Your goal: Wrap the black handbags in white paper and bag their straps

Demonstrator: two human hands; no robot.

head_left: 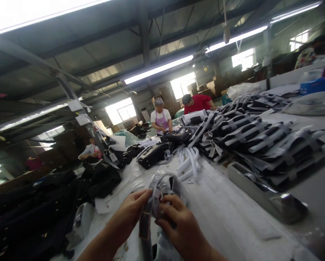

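Observation:
My left hand [132,208] pinches a dark strap wrapped in clear plastic [146,221] between thumb and fingers. The strap hangs down in front of me, and a loop of clear wrapping rises above my fingers. From the right, my right hand [182,224] has its bent fingers closed on the wrapping near its middle. Blur and my fingers hide the exact grip. Under both hands lies a white-covered table [233,221]. Just beyond them are white foam tubes [189,163] and a black bag [154,154].
A grey tape dispenser [265,192] stands at the right. Behind it are piled black pieces with white wrapped tubes [262,137]. Dark bags [37,210] fill the left side. A person in a purple apron [161,117] and one in red [199,104] work across the table.

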